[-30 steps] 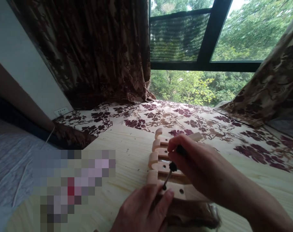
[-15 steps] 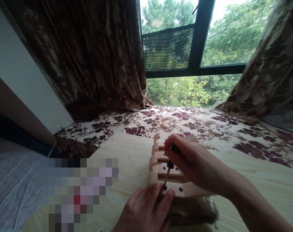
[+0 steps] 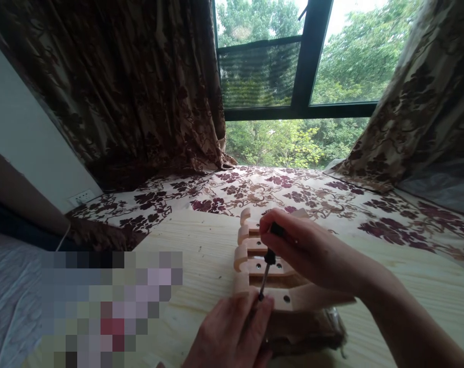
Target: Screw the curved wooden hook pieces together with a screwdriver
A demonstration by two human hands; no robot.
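Note:
My right hand [image 3: 304,250] is wrapped round the black handle of a screwdriver [image 3: 269,257]. The tool leans slightly, its metal shaft pointing down to a hole in the nearest slat of a pale wooden rack [image 3: 268,267]. Curved, hook-like ends line the rack's left side, and dark screw heads or holes show in its slats. At the near left corner my left hand [image 3: 232,327] grips the rack, thumb and fingers close around the screwdriver tip. Whether a screw sits under the tip is hidden by the fingers. Beneath the rack lies a brown bundle [image 3: 304,332] that looks wrapped in clear plastic.
A pale wooden board [image 3: 193,260] carries the work, with small dark specks on it. Left of my hands is a pixelated patch. Behind lies a floral cloth [image 3: 255,189], with patterned curtains [image 3: 159,92] and a window [image 3: 304,61] beyond. A wall socket [image 3: 80,198] is at left.
The whole view has shifted slightly, so the scene sits a little further left. Both hands keep their places on the screwdriver and rack; the right hand's grip has turned only slightly, if at all.

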